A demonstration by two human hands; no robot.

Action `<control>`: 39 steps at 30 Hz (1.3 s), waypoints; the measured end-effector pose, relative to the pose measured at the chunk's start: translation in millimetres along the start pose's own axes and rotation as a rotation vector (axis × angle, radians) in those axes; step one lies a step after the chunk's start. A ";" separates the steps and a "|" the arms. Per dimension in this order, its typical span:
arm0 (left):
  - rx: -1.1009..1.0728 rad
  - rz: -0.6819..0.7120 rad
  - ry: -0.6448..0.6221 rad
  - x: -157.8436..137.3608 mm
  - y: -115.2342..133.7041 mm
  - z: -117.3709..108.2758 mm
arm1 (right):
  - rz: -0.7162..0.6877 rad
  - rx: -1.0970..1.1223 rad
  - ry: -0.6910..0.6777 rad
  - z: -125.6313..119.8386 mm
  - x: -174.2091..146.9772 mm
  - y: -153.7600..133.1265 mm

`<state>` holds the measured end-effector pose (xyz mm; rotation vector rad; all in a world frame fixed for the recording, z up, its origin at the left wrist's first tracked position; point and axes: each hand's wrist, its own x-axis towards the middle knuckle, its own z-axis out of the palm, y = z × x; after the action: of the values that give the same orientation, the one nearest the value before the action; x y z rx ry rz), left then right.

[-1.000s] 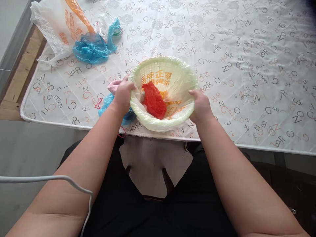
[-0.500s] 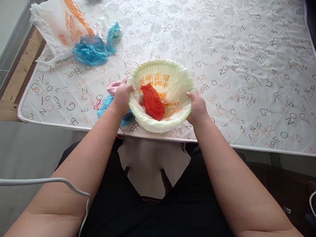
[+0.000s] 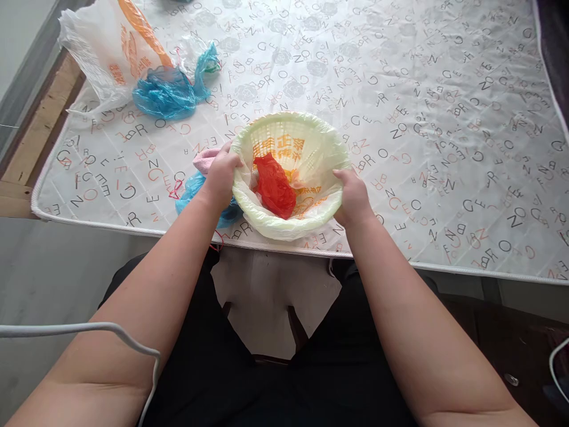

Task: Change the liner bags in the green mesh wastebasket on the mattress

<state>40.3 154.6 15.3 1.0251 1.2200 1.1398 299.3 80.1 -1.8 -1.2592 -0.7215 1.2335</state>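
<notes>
A round pale-green wastebasket (image 3: 284,228) with latticed sides is tilted so its mouth faces me. It is lined with a translucent plastic bag (image 3: 322,157) with orange printing, folded over the rim. Inside lies a crumpled red plastic bag (image 3: 275,188). My left hand (image 3: 222,175) is closed on the left rim, thumb on the inner side. On the opposite rim my right hand (image 3: 352,193) is closed the same way, its fingers hidden behind the basket. Beside my left hand are a pink cloth item (image 3: 205,160) and a blue plastic bag (image 3: 189,193), both partly covered.
A white quilted mattress (image 3: 435,148) printed with letters spreads before me. At its far left rest a white bag with orange print (image 3: 111,50) and a crumpled blue bag (image 3: 166,95). A white cable (image 3: 89,328) crosses my left forearm.
The wastebasket's rim sits very slightly lower in view, and the right hand is a little further left with it. Both hands keep their hold. The view has shifted slightly.
</notes>
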 end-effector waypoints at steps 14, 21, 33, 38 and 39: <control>-0.040 -0.039 -0.036 -1.2 2.5 -1.2 | 0.009 0.014 0.010 1.6 -1.3 -1.5; -0.033 -0.057 -0.024 -2.9 5.3 0.5 | 0.030 0.050 0.015 1.0 -1.5 -1.1; -0.059 -0.074 -0.028 -1.4 2.8 -0.3 | 0.012 0.010 0.020 0.1 -0.2 1.4; -0.061 -0.078 -0.018 -2.6 4.1 0.2 | 0.000 -0.011 0.009 -0.6 0.2 2.0; -0.058 -0.075 -0.015 -2.6 4.0 0.0 | 0.001 -0.009 0.006 -0.6 0.1 1.9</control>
<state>40.0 152.7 19.6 0.9355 1.1972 1.1014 299.4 79.8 -3.8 -1.2706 -0.7231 1.2276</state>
